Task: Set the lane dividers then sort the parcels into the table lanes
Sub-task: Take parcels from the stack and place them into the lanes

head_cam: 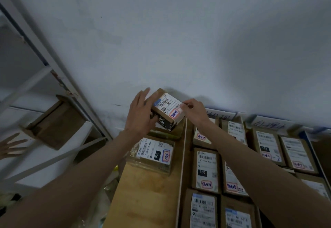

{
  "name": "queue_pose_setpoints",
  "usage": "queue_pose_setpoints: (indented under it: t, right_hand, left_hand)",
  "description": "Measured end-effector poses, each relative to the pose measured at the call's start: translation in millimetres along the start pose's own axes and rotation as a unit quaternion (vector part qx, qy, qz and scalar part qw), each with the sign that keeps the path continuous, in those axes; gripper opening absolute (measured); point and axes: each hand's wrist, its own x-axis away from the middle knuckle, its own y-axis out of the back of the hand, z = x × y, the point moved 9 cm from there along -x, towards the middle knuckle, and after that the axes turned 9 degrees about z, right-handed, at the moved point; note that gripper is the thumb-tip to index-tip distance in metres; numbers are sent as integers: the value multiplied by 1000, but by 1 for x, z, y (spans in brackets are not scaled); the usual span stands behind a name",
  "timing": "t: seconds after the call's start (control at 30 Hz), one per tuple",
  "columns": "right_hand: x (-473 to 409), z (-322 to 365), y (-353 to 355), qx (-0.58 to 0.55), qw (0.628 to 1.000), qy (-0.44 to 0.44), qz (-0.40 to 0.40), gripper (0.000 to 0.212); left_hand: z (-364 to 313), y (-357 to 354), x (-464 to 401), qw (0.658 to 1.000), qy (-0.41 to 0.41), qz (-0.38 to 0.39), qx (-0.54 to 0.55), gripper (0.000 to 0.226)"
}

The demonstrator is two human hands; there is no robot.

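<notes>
I hold a small cardboard parcel point(167, 108) with a white shipping label and a red-framed sticker at the far end of the left lane, close to the wall. My left hand point(141, 113) grips its left side, and my right hand point(194, 111) pinches its right corner. The parcel is tilted and sits above another parcel point(166, 132). A labelled parcel marked 070 point(154, 153) lies nearer in the same lane. A pale thin divider strip point(181, 170) separates this lane from the lanes on the right.
The wooden table point(143, 195) carries several labelled parcels point(206, 170) in the right lanes, with paper lane signs point(268, 124) against the white wall. A metal shelf rack point(53, 77) with a box point(53, 122) stands at left. Another person's hand point(10, 145) shows at the left edge.
</notes>
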Motion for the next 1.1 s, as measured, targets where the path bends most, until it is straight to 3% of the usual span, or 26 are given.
queue_pose_setpoints:
  t: [0.07,0.17,0.27,0.43,0.57,0.87,1.1]
  right_hand:
    - [2,-5,0,-13,1000,-15,0,21]
    - [5,-10,-7,-37,999,-27,14,20]
    - [8,-7,-13,-31,999,-27,33,26]
    - [14,-1,-23,-17,995,-45,84,26]
    - [20,6,-19,29,996,-35,78,25]
    - [64,28,14,157,988,0,8,24]
    - [153,41,24,294,955,24,-46,31]
  left_hand:
    - [18,-6,4,991,95,-10,93,77]
    - [20,-17,6,961,181,7,207,43]
    - [15,-27,3,923,230,41,306,43]
    - [19,-37,-12,898,277,103,327,42]
    - [17,-29,-17,896,281,137,317,43]
    - [6,12,13,899,255,130,333,38]
    - [-13,42,77,905,239,131,326,36]
